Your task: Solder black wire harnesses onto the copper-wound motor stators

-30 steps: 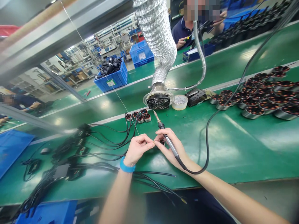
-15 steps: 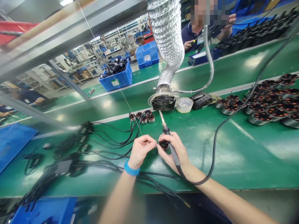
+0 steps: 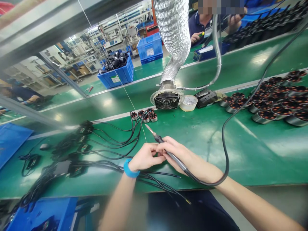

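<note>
Two hands work close together: right hand (image 3: 179, 152) fingers wrapped round a soldering iron (image 3: 172, 157), left hand (image 3: 144, 157) fingers curled together, anything held hidden; a slip could swing the tip (image 3: 146, 127) into the black cables (image 3: 132, 142), scorching them.

Legend: we cannot resolve what the left hand (image 3: 145, 157) pinches beside the soldering iron (image 3: 174, 158) | above it, foil duct (image 3: 173, 32) cut off by top edge | below it, blue crate (image 3: 40, 215) cut off by bottom edge
</note>
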`<state>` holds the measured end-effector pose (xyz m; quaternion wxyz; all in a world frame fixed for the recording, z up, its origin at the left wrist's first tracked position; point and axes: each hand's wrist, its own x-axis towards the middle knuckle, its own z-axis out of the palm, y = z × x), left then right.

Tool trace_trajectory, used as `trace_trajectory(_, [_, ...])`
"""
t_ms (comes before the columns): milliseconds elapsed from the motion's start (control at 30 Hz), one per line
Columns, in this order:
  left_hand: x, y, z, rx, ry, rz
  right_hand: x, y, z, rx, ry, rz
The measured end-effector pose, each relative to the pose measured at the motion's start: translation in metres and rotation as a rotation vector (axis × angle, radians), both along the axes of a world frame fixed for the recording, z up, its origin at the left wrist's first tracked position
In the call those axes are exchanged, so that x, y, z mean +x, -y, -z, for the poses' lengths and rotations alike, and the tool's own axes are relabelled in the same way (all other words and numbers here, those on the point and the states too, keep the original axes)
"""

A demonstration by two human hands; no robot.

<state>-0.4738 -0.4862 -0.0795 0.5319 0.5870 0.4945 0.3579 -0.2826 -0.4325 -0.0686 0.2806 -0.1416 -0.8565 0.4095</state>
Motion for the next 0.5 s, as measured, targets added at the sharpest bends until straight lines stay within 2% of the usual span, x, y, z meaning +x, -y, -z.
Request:
trace_trajectory(200, [-0.002,-0.001,0.003,-0.075,0.107,-0.088,-0.005,-0.004,0.015,0.008,-0.16,0.11])
trace_trajectory(400, [-0.003,-0.002,0.005,-0.094,0.062,-0.071,-0.012,-0.005,0.024,0.061,-0.236,0.136])
trace_trajectory(500, [-0.007,-0.002,0.006,-0.049,-0.004,-0.084,-0.009,-0.006,0.026,0.076,-0.21,0.118])
